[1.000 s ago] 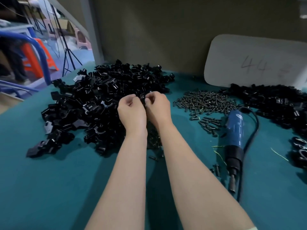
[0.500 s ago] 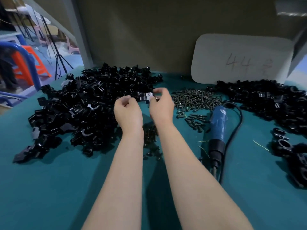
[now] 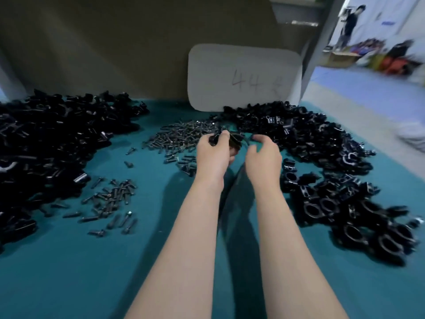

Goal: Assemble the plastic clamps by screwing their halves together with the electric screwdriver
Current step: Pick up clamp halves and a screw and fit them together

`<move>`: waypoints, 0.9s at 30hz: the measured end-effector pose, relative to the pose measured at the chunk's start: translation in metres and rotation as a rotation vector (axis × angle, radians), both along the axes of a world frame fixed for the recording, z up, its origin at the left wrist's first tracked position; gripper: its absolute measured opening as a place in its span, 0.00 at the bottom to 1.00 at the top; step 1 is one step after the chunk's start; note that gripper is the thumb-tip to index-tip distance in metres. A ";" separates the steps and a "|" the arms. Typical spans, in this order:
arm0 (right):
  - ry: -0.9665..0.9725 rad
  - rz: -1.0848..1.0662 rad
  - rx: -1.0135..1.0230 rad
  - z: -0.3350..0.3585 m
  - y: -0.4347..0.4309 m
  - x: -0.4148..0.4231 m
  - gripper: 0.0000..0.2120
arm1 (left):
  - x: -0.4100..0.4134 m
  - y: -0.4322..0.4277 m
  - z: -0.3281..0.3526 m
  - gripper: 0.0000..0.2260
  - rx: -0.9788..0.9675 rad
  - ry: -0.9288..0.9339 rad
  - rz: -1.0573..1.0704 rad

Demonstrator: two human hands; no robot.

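Scattered screws [image 3: 110, 199] left of our left hand [image 3: 212, 157]; assembled clamps [image 3: 345, 203] right of our right hand [image 3: 264, 160]. Forearms hide counter [image 3: 69, 272] between them. Left hand pinches clamp [image 3: 234, 143]; right hand loosely curled just beside. Beyond: screw pile [image 3: 184, 137], clamp halves heap [image 3: 57, 134] far left, white board [image 3: 243, 77].

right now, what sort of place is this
Probably a small factory's assembly bench. Heaps of black plastic clamp halves and finished clamps flank a pile of screws on a teal table, a card numbered 44 stands behind, and the left hand grips a clamp piece.
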State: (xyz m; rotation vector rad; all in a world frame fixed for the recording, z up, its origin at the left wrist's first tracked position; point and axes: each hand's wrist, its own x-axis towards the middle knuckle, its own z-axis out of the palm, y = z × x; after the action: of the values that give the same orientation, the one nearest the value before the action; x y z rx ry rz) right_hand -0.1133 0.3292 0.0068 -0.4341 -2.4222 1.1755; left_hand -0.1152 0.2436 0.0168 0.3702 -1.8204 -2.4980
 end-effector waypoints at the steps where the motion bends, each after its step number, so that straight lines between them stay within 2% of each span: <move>1: -0.147 -0.061 0.093 -0.003 0.014 -0.004 0.17 | -0.002 0.010 -0.001 0.17 -0.040 -0.012 -0.017; 3: -0.410 -0.115 0.213 -0.006 0.036 -0.010 0.19 | -0.005 0.026 -0.003 0.19 -0.099 -0.018 -0.053; 6: -0.580 -0.121 0.259 -0.007 0.055 -0.019 0.20 | -0.008 0.043 -0.005 0.22 -0.016 -0.014 -0.124; 10: -0.624 -0.121 0.299 -0.011 0.063 -0.027 0.19 | -0.010 0.051 -0.007 0.18 0.114 0.000 -0.171; 13: -0.563 -0.133 0.345 -0.019 0.059 -0.027 0.17 | -0.010 0.050 -0.009 0.16 0.172 -0.025 -0.191; 15: -0.479 -0.148 0.303 -0.020 0.057 -0.026 0.14 | -0.008 0.047 -0.010 0.15 0.170 -0.018 -0.187; 19: -0.160 -0.189 0.130 -0.011 0.049 -0.020 0.13 | -0.004 0.032 -0.011 0.12 0.139 0.009 -0.141; 22: 0.117 -0.063 -0.099 0.003 0.033 -0.014 0.17 | 0.001 0.016 -0.009 0.13 0.090 0.036 -0.050; 24: 0.205 0.073 -0.357 0.012 0.014 -0.010 0.16 | 0.007 0.000 -0.008 0.13 0.121 0.064 0.002; 27: 0.148 0.303 -0.880 0.015 -0.021 -0.003 0.11 | 0.018 -0.033 -0.011 0.12 0.230 0.140 0.065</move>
State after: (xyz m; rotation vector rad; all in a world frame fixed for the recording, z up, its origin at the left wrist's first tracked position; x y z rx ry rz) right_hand -0.1164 0.3080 0.0221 -0.2023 -1.7662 2.2983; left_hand -0.0971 0.2104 0.0059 0.2479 -1.4536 -2.6207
